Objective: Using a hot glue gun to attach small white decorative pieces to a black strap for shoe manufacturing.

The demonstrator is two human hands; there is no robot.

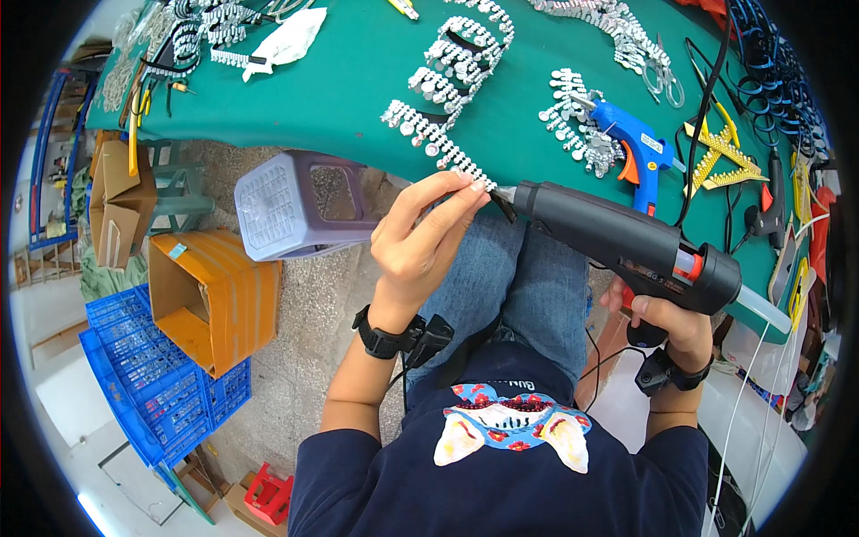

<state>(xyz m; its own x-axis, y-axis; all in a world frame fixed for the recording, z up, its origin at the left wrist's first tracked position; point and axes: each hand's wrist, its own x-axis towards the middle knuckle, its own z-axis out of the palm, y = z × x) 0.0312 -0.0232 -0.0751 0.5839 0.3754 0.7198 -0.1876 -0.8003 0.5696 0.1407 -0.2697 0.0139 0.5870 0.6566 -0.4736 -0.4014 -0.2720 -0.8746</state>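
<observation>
My left hand pinches the near end of a silvery rhinestone trim between thumb and fingers. From there the trim winds away over the green table in loose curves, with a black band showing along parts of it. A short dark strip sticks out just past my fingertips. My right hand is wrapped around the handle of a black hot glue gun. Its nozzle points left, at the trim end by my fingers; whether it touches cannot be made out. A whitish glue stick protrudes from its back.
On the green table lie a blue glue gun, more trim, scissors, a yellow studded piece and a white crumpled cloth. Cables run at right. A purple-grey stool, cardboard box and blue crates stand left.
</observation>
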